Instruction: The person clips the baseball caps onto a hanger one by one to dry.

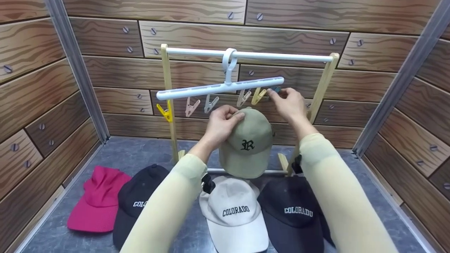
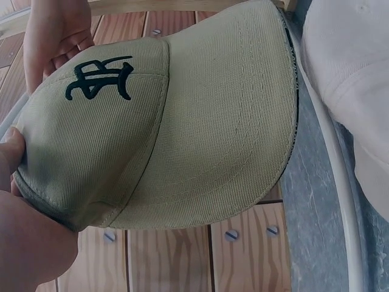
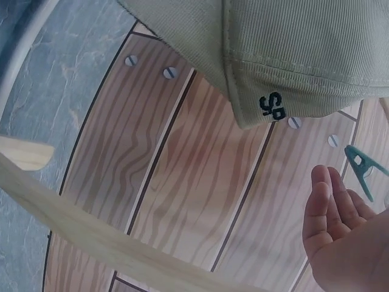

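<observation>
A khaki-green baseball cap (image 1: 248, 140) with a dark embroidered letter hangs upright, brim down, in front of the rack. My left hand (image 1: 225, 123) pinches the cap by its crown, thumb on the outside near the top. To the right of the cap, my right hand (image 1: 290, 105) is raised beside the teal clip (image 3: 364, 170), its fingers loosely bent and holding nothing. The light-blue clip hanger (image 1: 225, 88) tilts up to the right on the rack's bar. Below it hang a yellow clip (image 1: 165, 111), a pink clip (image 1: 192, 106) and several others.
A wooden-legged rack with a white bar (image 1: 281, 56) stands on the grey floor. In front lie a magenta cap (image 1: 96, 203), a black cap (image 1: 140, 193), a white cap (image 1: 235, 211) and a dark navy cap (image 1: 288, 200). Wood-patterned walls (image 1: 116, 77) close in three sides.
</observation>
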Demonstrator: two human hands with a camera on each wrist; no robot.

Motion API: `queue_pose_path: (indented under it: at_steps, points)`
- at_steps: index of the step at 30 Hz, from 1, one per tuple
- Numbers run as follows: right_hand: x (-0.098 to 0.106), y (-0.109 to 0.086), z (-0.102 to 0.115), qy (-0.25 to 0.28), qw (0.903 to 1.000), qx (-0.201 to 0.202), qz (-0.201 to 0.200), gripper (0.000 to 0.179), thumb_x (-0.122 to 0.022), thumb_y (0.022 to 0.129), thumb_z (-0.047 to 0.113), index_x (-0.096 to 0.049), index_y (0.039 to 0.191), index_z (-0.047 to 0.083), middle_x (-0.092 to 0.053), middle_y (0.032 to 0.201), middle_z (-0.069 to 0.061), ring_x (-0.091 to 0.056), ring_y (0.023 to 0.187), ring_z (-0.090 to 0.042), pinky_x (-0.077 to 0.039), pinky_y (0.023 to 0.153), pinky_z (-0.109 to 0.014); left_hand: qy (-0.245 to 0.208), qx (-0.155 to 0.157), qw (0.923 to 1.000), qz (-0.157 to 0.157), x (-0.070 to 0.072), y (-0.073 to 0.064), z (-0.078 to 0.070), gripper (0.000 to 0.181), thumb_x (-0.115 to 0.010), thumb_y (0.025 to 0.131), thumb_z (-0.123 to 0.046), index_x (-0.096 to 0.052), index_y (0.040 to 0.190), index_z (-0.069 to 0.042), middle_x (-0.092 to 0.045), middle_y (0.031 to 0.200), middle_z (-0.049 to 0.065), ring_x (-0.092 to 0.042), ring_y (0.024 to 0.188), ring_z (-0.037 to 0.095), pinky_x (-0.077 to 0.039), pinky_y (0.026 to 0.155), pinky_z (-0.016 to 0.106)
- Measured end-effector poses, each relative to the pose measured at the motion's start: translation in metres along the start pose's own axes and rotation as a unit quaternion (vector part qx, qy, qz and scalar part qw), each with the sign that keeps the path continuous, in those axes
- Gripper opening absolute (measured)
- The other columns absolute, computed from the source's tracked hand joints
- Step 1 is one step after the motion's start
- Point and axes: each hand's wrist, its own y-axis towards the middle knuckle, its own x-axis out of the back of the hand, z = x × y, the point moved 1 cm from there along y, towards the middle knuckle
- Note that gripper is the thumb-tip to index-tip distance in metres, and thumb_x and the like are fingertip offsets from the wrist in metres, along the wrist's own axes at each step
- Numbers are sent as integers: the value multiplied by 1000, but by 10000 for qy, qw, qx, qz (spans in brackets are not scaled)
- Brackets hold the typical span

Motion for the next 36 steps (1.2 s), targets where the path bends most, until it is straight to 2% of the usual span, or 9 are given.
queue_pose_path:
  at_steps: [4, 8, 12, 19, 25, 31, 36]
  points:
    - [0, 3, 4, 142, 9998, -48, -93, 77, -65, 106, 65, -65, 149, 0, -76, 131, -19, -70, 123, -34, -49, 111, -50, 38, -29, 10000, 17, -1, 2, 0, 13, -83, 101, -13, -75, 97, -4, -63, 75, -5, -58, 71, 9, -50, 67, 24]
    - [-2, 4, 7, 404, 9990, -90, -137, 73, -67, 106, 62, -66, 147, 1, -80, 118, -20, -78, 92, -18, -55, 94, -38, 38, -9, 10000, -12, 1, 1, -1, 13, -84, 101, -13, -75, 96, -4, -62, 75, -5, -58, 71, 10, -50, 68, 24]
    - [-3, 4, 9, 687, 9974, -90, -173, 68, -68, 108, 56, -67, 144, -1, -77, 127, -22, -74, 78, -5, -54, 78, -27, 25, 19, 10000, -6, 1, 0, 0, 14, -84, 101, -14, -74, 96, -5, -61, 75, -5, -57, 71, 10, -49, 68, 24]
    - [-2, 5, 12, 964, 9948, -197, -268, 62, -69, 109, 52, -71, 138, -2, -77, 122, -21, -70, 75, -5, -52, 74, -27, 15, -8, 10000, -3, 0, 0, -1, 14, -84, 100, -13, -75, 95, -5, -61, 74, -5, -57, 70, 10, -49, 67, 25]
    - [-1, 7, 16, 1217, 9919, -255, -256, 62, -72, 107, 51, -71, 136, -4, -79, 115, -20, -72, 75, -6, -57, 70, -24, -67, -10, 10000, 72, -1, 0, 1, 13, -83, 101, -13, -75, 97, -4, -62, 73, -6, -57, 69, 9, -49, 66, 24]
    - [-1, 8, 18, 1394, 9897, -243, -202, 66, -73, 106, 50, -67, 141, -5, -76, 119, -21, -72, 73, -5, -60, 70, -23, -114, -11, 9999, 88, -2, -1, 2, 12, -83, 101, -11, -75, 97, -4, -61, 72, -6, -56, 68, 8, -48, 65, 24]
    - [1, 10, 17, 1334, 9905, -180, -291, 59, -72, 107, 48, -71, 137, -4, -75, 120, -18, -71, 75, -5, -61, 74, -25, 9, -5, 10000, 92, -4, -2, 1, 12, -83, 101, -12, -75, 98, -4, -61, 73, -6, -56, 70, 9, -49, 67, 24]
